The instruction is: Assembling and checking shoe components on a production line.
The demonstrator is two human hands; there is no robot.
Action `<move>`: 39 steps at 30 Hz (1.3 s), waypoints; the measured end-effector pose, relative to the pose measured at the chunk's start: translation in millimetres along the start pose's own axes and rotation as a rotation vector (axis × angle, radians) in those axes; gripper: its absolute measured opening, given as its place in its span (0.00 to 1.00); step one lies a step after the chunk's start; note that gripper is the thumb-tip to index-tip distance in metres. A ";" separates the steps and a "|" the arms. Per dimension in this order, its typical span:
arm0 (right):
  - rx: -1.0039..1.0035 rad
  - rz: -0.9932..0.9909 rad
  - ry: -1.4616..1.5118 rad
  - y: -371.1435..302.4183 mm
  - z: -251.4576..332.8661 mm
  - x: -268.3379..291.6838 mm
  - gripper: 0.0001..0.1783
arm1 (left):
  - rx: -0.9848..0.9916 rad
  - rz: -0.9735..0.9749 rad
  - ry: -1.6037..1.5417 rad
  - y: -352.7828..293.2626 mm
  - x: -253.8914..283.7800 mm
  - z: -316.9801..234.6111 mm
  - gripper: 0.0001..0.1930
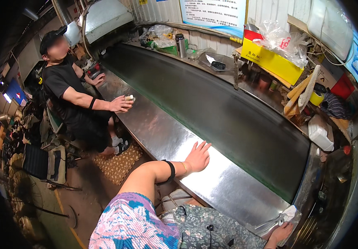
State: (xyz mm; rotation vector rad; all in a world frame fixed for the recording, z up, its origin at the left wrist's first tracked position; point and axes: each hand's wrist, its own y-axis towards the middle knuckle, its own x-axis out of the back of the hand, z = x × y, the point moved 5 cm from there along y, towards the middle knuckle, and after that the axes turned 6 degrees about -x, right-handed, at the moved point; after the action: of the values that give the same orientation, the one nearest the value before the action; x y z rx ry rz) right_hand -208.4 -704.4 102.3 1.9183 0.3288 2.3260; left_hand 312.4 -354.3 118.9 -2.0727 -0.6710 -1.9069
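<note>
Head view: your left hand (197,156) lies flat on the steel counter (162,128) beside the dark conveyor belt (229,112), fingers spread apart and holding nothing. Your right hand (282,232) rests at the counter's near end, touching a white cloth (289,213) and metal tongs (270,223); whether its fingers are closed, you cannot tell. A seated co-worker's hand (121,103) holds a small pale object (130,98) farther along.

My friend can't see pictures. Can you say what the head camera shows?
A person's left hand rests flat on a shiny metal ledge beside a dark conveyor belt. Their right hand touches scissors on a white cloth. A seated co-worker holds a small pale object.
</note>
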 end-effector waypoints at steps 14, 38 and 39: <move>0.047 -0.037 0.020 -0.5 -7.2 -6.1 0.23 | -0.004 0.018 0.006 -0.7 1.0 0.1 0.17; -0.031 0.200 -0.151 -39.6 89.5 115.8 0.31 | -0.008 -0.068 -0.019 -1.5 5.3 -3.3 0.25; 0.027 0.183 -0.064 -46.9 105.1 134.3 0.30 | 0.005 -0.031 -0.010 -2.2 5.1 -1.2 0.25</move>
State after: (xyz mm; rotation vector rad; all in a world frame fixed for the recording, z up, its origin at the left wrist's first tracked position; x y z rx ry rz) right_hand -134.3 -619.2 238.4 2.1128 0.1869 2.3737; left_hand 310.5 -352.1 123.8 -2.0821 -0.7133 -1.9109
